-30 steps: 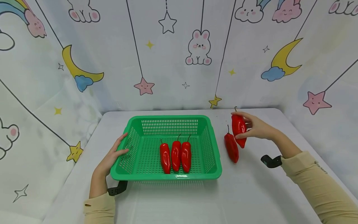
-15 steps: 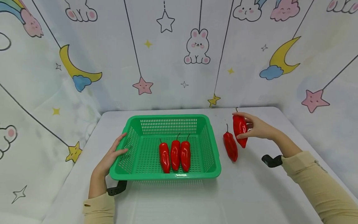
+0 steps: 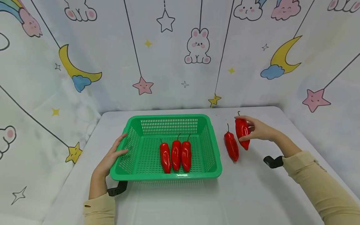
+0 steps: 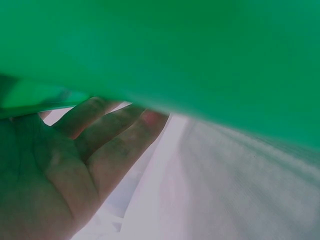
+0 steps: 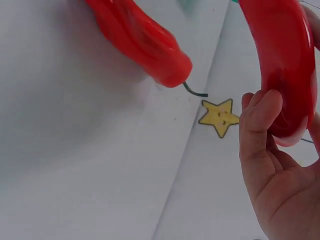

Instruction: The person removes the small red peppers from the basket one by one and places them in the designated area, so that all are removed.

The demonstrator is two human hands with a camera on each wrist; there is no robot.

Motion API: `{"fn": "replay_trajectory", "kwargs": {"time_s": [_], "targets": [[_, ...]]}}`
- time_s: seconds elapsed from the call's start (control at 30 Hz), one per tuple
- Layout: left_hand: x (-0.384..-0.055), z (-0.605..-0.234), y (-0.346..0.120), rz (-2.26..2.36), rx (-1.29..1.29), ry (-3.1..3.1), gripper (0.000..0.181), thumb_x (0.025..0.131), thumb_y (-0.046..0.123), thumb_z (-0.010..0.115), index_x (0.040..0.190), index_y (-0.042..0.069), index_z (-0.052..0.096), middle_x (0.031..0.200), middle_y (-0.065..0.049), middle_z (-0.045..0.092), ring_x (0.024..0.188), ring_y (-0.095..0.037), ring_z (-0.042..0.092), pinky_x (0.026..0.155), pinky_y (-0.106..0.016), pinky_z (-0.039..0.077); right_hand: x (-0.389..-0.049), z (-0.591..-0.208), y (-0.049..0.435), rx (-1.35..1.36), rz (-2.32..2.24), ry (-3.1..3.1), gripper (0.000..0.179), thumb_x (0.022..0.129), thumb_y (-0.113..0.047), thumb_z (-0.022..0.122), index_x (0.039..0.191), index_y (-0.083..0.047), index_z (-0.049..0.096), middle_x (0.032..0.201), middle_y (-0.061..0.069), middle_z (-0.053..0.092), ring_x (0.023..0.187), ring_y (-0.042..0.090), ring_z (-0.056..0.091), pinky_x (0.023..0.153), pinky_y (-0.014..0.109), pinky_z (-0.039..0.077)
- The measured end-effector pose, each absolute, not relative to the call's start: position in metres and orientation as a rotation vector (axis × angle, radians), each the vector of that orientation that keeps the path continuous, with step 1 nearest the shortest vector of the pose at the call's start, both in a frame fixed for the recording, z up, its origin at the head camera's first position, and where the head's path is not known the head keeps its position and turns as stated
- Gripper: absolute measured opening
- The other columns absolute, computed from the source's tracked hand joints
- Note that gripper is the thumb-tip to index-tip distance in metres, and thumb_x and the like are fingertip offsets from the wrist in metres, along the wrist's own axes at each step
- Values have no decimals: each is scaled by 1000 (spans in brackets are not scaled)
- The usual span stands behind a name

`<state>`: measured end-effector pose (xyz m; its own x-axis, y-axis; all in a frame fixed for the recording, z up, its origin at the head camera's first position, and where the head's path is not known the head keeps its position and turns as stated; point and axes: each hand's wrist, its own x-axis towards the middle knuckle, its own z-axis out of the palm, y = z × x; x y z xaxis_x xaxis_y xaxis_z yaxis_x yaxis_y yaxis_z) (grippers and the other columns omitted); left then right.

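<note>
My left hand (image 3: 107,158) holds the left rim of a green plastic basket (image 3: 180,177), its thumb over the rim. In the left wrist view its other fingers (image 4: 125,145) lie outside, below the rim. Three glossy red chili peppers (image 3: 176,155) lie side by side in the basket. Right of the basket, my right hand (image 3: 260,130) grips another red chili pepper (image 3: 242,129) between thumb and fingers, stem up. Beside it a further red chili pepper (image 3: 231,147) lies on the table, its dark stem showing in the right wrist view.
The basket stands on a white-covered table (image 3: 180,203). A patterned backdrop (image 3: 174,62) with stars, moons and rabbits rises behind the table and at its sides. Black wrist devices (image 3: 273,162) sit at both cuffs.
My right hand has shifted slightly right and down with its pepper, widening the gap to the pepper on the table. The left hand stays on the basket rim. The head view has drifted slightly.
</note>
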<state>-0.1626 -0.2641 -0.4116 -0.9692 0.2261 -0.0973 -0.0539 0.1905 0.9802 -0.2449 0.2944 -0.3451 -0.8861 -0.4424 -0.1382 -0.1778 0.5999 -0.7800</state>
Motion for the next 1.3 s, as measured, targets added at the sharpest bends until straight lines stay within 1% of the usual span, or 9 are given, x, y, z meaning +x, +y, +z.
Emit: {"fn": "replay_trajectory", "kwargs": {"time_s": [0.2, 0.37, 0.53, 0.8, 1.07, 1.3], "targets": [[-162, -410, -263, 1860, 156, 2238, 66, 96, 15, 43, 148, 27, 5, 150, -13, -1, 120, -40, 29, 78, -37, 44, -246, -357, 301, -456, -1156, 2483, 93, 68, -15, 80, 143, -11, 25, 129, 26, 35, 108, 47, 44, 70, 42, 51], [-162, -410, -264, 1848, 156, 2249, 66, 96, 16, 44, 148, 26, 5, 150, -14, -1, 121, -39, 26, 79, -38, 42, -247, -365, 304, -438, -1140, 2455, 92, 69, -15, 79, 143, -9, 24, 130, 27, 34, 108, 47, 43, 71, 42, 51], [-162, -411, -264, 1848, 156, 2248, 66, 96, 16, 44, 148, 27, 6, 150, -14, 0, 121, -40, 27, 79, -38, 43, -249, -375, 308, -445, -1112, 2441, 93, 69, -14, 79, 143, -9, 23, 130, 28, 34, 108, 47, 43, 71, 42, 51], [-162, -411, -264, 1848, 159, 2256, 66, 96, 16, 44, 148, 26, 6, 149, -14, 0, 121, -39, 27, 79, -38, 42, -249, -390, 309, -417, -1062, 2415, 92, 69, -14, 79, 142, -7, 25, 130, 27, 33, 112, 47, 38, 71, 42, 51], [-163, -412, -263, 1851, 163, 2251, 65, 96, 15, 43, 148, 26, 7, 150, -13, 0, 122, -39, 25, 79, -38, 42, -251, -397, 309, -385, -1020, 2428, 93, 68, -15, 80, 142, -6, 25, 131, 29, 32, 112, 48, 37, 71, 41, 51], [-163, -412, -264, 1851, 165, 2252, 65, 96, 15, 43, 148, 26, 6, 150, -13, -1, 123, -39, 23, 80, -38, 42, -254, -402, 309, -394, -979, 2443, 93, 66, -16, 81, 141, -5, 27, 128, 29, 34, 111, 47, 37, 70, 41, 51]]}}
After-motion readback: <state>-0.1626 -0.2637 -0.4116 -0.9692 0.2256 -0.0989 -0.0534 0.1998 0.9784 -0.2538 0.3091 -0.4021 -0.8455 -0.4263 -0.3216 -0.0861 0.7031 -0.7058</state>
